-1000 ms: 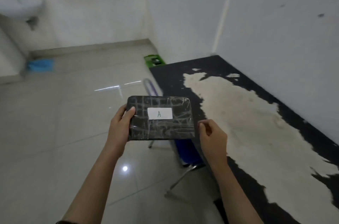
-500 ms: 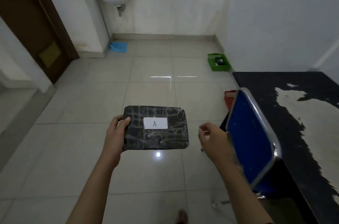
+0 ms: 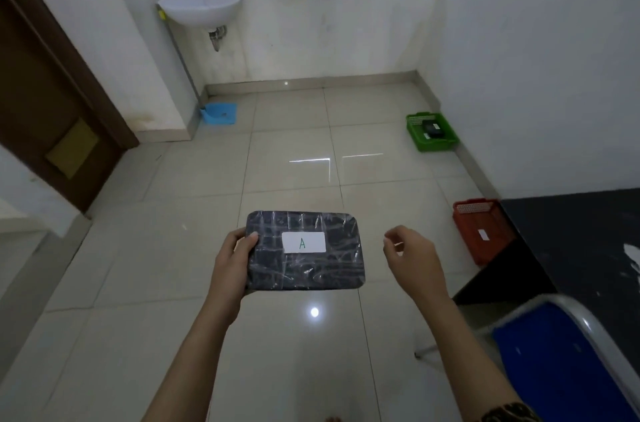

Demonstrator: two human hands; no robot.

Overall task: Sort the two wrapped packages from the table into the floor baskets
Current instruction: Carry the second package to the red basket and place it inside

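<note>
One dark, flat, rectangular package wrapped in clear plastic film [image 3: 306, 250], with one white label marked "A" [image 3: 303, 242] on its top face, is held level in the air above the pale tiled floor [image 3: 173, 283]. The left hand [image 3: 232, 259] grips its left edge, thumb on top and fingers clamped underneath. The right hand [image 3: 414, 257] hangs free just right of the package, not touching it, fingers loosely curled and apart around nothing.

Two plastic baskets sit on the floor along the right wall. The green basket [image 3: 433, 134], farther away, holds one dark package [image 3: 432, 129]; its label is too small to read. The red basket [image 3: 479, 231], nearer, stands against the end of the black-topped table [image 3: 571, 231] and has one small white tag on its floor.

One blue chair with a metal frame [image 3: 561, 356] is at lower right. One white wall sink [image 3: 201, 4], one blue dustpan-like item [image 3: 220, 113], one brown door [image 3: 45, 92].
</note>
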